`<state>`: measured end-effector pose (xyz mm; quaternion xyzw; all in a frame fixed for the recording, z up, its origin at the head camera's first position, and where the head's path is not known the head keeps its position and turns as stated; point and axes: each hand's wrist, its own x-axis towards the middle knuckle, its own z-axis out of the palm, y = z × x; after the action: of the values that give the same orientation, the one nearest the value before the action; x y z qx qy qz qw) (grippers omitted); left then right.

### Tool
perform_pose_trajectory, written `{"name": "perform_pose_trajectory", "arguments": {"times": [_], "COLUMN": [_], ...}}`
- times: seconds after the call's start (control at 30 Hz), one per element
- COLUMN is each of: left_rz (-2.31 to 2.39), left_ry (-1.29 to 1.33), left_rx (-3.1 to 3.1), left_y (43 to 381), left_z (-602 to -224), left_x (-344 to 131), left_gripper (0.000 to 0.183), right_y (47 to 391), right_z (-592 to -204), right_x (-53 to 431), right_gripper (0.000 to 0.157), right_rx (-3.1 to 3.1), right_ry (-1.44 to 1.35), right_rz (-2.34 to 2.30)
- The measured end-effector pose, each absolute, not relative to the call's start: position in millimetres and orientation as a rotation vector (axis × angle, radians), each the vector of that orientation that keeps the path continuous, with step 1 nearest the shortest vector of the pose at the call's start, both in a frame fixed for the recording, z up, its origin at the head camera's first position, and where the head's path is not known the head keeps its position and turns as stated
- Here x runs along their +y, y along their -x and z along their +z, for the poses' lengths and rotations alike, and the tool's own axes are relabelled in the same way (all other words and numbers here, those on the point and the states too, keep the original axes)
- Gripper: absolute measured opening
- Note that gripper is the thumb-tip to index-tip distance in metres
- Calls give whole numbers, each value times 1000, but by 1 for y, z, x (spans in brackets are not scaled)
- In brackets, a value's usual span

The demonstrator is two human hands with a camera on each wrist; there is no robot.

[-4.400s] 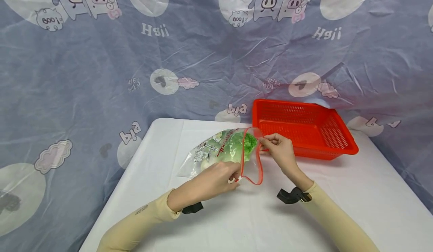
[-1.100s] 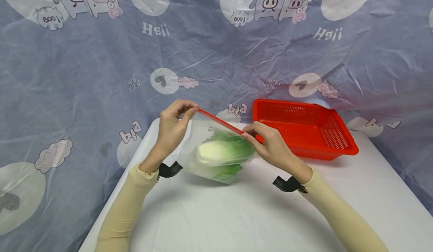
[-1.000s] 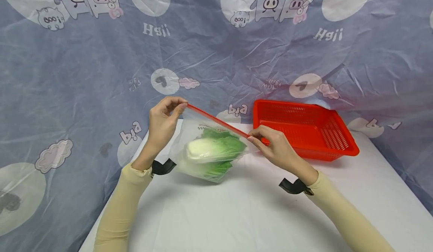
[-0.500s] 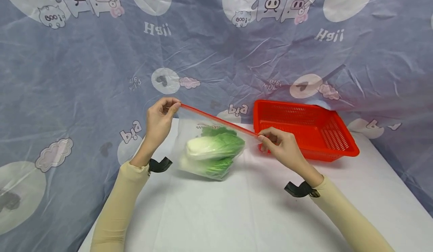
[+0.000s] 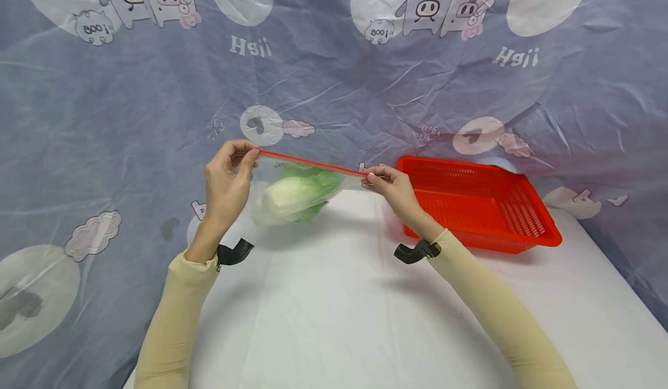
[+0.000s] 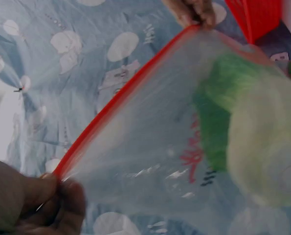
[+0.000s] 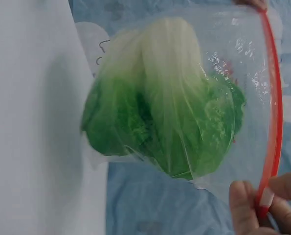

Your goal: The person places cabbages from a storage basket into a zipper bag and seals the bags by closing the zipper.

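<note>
A clear plastic zip bag (image 7: 243, 147) hangs over the table, its red zip strip (image 5: 313, 163) pulled straight and closed between my hands. Two napa cabbages (image 7: 169, 98), white at the base and green at the leaves, sit inside it. My left hand (image 5: 228, 177) pinches the strip's left end between thumb and fingers. At the other end, lower in the head view, my right hand (image 5: 396, 195) pinches the strip. The right wrist view shows a small white slider (image 7: 266, 198) between that hand's fingertips. Red print (image 6: 194, 152) marks the bag's side.
A red perforated plastic basket (image 5: 469, 232) stands at the back right, just beyond my right hand. White cloth covers the table (image 5: 334, 308). Behind it hangs a blue-grey printed curtain (image 5: 323, 76).
The bag's mouth, open 4.4 seconds ago, is now a straight closed line. Over the last half second both hands have lifted the bag and carried it left, the right hand moving most.
</note>
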<state>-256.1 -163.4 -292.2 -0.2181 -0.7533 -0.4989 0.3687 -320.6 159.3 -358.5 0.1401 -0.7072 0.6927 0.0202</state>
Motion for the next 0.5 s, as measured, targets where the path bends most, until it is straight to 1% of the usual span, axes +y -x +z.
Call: {"name": "perform_pose_trajectory", "arguments": {"times": [0.07,0.13,0.2,0.27,0.37,0.5], "left_rz": [-1216,-1177,-1103,-1013,-764,-393], "left_ry": [708,918,1151,1380,1594,1675], "left_rx": [-2111,-2328,-2533,-2656,-2719,-2660], "left_y": [242,227,214,202,185,171], "left_z": [-291,-295,-303,-316,-343,-383], "left_x": [-166,-162,-152,-134,-100,-57], "left_gripper": [10,7,11,13,20,26], "right_y": [332,340,345,348,351,358], "right_z": [-373,-389,-404,-417,-430,-448], "right_x": [151,146,144,144,143,140], "right_gripper": [26,29,33,36,33,30], "right_rx": [-2207,-2222,-2242,-2273,-2396,-2595], "right_ry": [-310,-187,-87,-61,-94,-169], "right_rz": [2265,2385,2462,2466,2278,1805]}}
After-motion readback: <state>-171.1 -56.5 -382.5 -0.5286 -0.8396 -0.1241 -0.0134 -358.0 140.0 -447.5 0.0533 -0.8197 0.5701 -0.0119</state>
